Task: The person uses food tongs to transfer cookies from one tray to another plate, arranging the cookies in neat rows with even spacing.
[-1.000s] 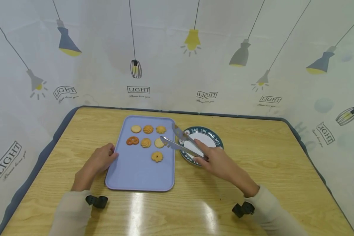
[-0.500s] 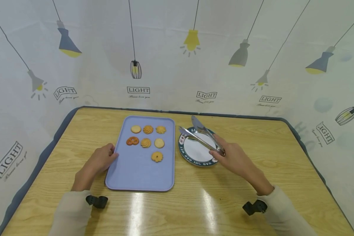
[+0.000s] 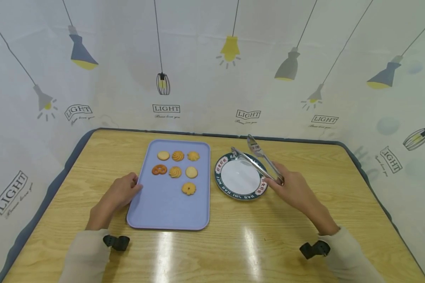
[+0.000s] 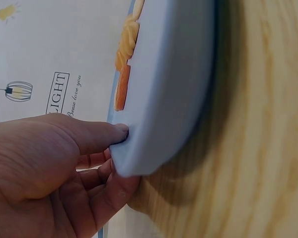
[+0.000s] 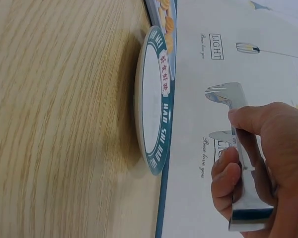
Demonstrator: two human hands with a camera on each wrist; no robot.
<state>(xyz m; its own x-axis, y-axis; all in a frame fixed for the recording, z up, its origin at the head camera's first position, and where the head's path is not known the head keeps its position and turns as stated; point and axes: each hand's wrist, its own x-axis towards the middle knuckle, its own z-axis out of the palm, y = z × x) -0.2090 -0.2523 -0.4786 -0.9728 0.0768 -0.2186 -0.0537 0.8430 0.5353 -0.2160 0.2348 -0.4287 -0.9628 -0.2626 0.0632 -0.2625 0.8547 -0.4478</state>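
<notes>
My left hand [image 3: 119, 191] pinches the left edge of a lavender tray [image 3: 163, 208], thumb on top of the rim and fingers beneath, as the left wrist view shows. On the tray lie several cookies: plain round ones, swirled ones, a flower-shaped cookie [image 3: 189, 188] and a brown pretzel [image 3: 159, 169]. My right hand [image 3: 294, 188] grips metal tongs [image 3: 255, 163] near their joined end. Their two arms stand spread, with nothing between the tips, over the far right part of a white plate [image 3: 239, 177] with a dark green lettered rim.
Everything rests on a wooden table [image 3: 233, 243] with a dark border along its back edge. The plate sits just right of the tray. Behind rises a pale curtain [image 3: 198, 51] printed with lamps. Each wrist wears a small black camera [image 3: 315, 249].
My right hand has drawn the tongs to the right, from above the tray's right side to above the plate. The left hand and the cookies stay where they were.
</notes>
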